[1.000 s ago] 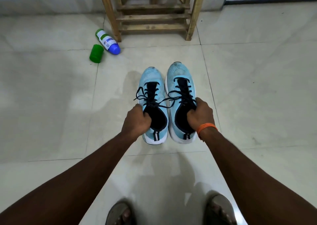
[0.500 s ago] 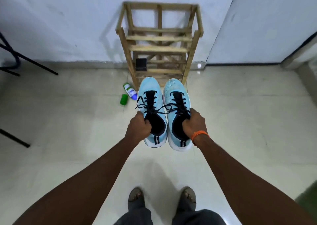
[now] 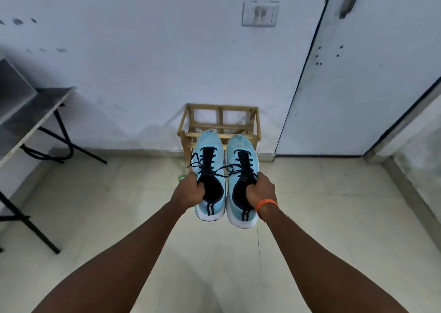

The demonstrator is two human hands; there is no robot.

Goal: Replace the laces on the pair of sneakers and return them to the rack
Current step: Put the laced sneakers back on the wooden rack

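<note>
Item: 2 sneakers, laces (image 3: 210, 168) threaded. I log the left hand (image 3: 191, 191) gripping the left sneaker (image 3: 210, 143) at its collar and the right hand (image 3: 261, 189) gripping the right sneaker (image 3: 241, 145) likewise. Both are held aloft in front of the rack (image 3: 222, 108). Step, as I judge: return. Next: set them level on a rack shelf.

Light-blue sneakers (image 3: 224, 169), black-laced, side by side before wooden rack (image 3: 220, 121).

Rack (image 3: 220, 119) lower shelves hidden behind sneakers (image 3: 210, 145); green object (image 3: 182, 176) mostly behind left hand (image 3: 191, 192).
</note>
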